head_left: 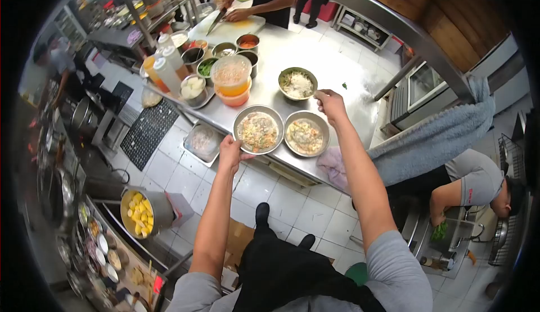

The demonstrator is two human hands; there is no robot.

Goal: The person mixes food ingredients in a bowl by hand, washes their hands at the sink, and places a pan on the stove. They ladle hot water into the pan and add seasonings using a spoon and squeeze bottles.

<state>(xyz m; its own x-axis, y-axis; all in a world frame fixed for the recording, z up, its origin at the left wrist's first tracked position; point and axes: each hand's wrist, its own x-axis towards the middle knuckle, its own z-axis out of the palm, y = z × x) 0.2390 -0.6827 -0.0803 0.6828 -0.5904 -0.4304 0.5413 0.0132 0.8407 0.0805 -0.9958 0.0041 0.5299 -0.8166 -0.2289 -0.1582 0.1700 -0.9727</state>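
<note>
My left hand (230,152) grips the lower rim of a metal bowl (259,131) filled with a pale mix with orange and green bits. This bowl is at the near edge of the steel table. Close on its right stands a second metal bowl (306,134) with a similar mix, touched by neither hand. My right hand (331,106) reaches over that one and pinches the rim of a third metal bowl (298,83), farther back. White shreds lie over green leaves in it. The fingertips under both rims are partly hidden.
Stacked tubs (232,75), sauce bottles (169,67) and small ingredient pots crowd the table's left. Behind them a co-worker holds a knife (216,21) over a cutting board (247,26). A grey towel (427,129) hangs at right; another person bends over a sink (458,236) with greens.
</note>
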